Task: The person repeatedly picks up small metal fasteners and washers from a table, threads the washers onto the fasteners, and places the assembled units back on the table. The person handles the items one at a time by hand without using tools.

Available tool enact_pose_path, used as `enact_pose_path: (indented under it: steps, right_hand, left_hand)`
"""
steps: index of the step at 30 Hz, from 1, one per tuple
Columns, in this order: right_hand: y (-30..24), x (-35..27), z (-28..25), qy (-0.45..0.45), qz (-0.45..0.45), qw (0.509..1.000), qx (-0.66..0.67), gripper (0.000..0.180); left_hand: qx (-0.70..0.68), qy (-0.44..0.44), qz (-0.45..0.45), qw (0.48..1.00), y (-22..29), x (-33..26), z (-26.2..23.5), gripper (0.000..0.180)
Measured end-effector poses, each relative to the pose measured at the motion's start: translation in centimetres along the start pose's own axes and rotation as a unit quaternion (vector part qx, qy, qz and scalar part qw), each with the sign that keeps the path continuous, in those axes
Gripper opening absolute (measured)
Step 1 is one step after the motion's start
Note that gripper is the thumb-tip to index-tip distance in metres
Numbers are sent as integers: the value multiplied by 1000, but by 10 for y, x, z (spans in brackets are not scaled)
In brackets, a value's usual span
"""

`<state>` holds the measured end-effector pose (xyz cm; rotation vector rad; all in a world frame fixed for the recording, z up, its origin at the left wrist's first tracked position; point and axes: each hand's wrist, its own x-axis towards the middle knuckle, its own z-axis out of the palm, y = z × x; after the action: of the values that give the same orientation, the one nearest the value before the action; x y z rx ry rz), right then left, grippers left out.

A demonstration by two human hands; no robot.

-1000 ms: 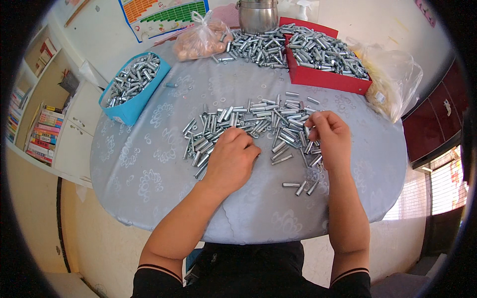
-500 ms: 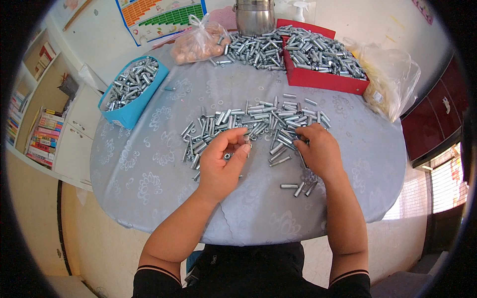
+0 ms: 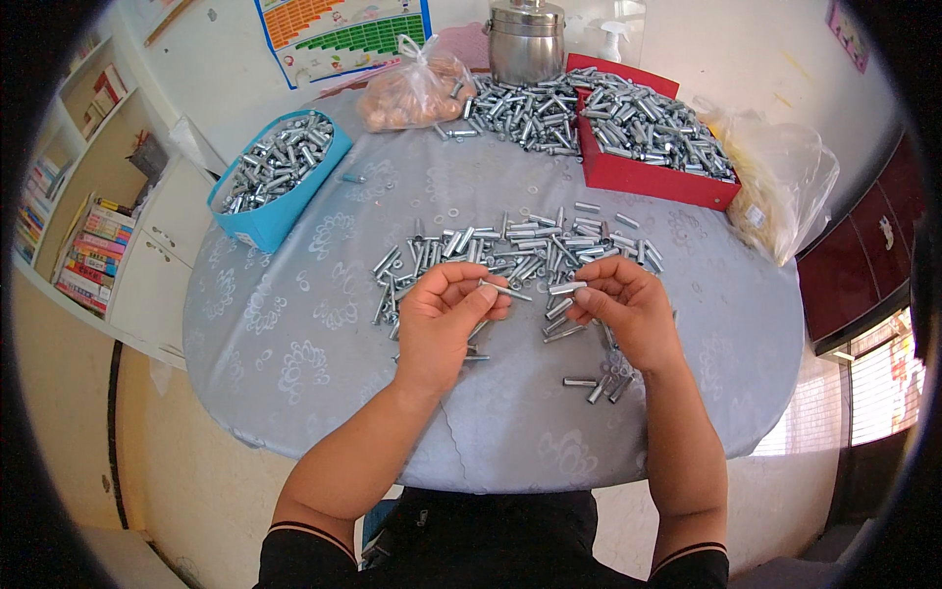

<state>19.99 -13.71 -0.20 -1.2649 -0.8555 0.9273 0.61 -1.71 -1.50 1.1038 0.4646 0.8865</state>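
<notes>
Between thumb and fingers, my left hand (image 3: 440, 319) pinches a thin silver bolt (image 3: 510, 292), its shaft pointing right. Across a small gap, my right hand (image 3: 628, 304) grips a short, wider metal sleeve (image 3: 566, 289) by its right end. Bolt and sleeve are apart, roughly in line. Just beyond and partly beneath both hands spreads a loose pile of silver bolts and sleeves (image 3: 530, 236), some hidden by the fingers. A few finished-looking metal pieces (image 3: 598, 388) lie together nearer me, below my right hand.
On the grey patterned tablecloth (image 3: 294, 393) stand a blue box (image 3: 280, 221) and a red box (image 3: 653, 182), both full of metal fasteners. Between them are a heap of fasteners (image 3: 525, 113), a knotted bag (image 3: 412, 93), and a steel pot (image 3: 527, 44). A clear bag (image 3: 780, 196) sits at right.
My right hand has come up from the pile with a sleeve and turned toward my left hand. The bolt in my left hand now points right. The view has shifted slightly.
</notes>
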Motion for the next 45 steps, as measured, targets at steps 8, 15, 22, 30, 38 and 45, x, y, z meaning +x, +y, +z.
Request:
enact_pose_path:
  steps: [8, 15, 22, 30, 38, 45]
  right_hand:
    - [7, 0, 5, -30, -4, 1000, 0, 19]
    - [5, -1, 8, -27, 3, 1000, 1, 19]
    - [5, -2, 11, -36, 5, 999, -9, 19]
    - [9, -4, 19, -12, 1, 999, -45, 16]
    - [9, -6, 19, -10, -91, 986, -142, 20]
    - [6, -7, 23, 23, -37, 997, -68, 16]
  left_hand:
    - [-8, -12, 2, 1000, -1, 1, 0, 17]
    - [-5, -16, 1, 1000, -2, 0, 1, 16]
    - [9, -17, -9, 1000, -2, 0, 2, 15]
    - [48, -21, -71, 996, -1, -4, 6, 19]
    - [166, -92, -52, 980, -8, -10, 4, 28]
    - [158, -46, -10, 986, 1, -7, 5, 27]
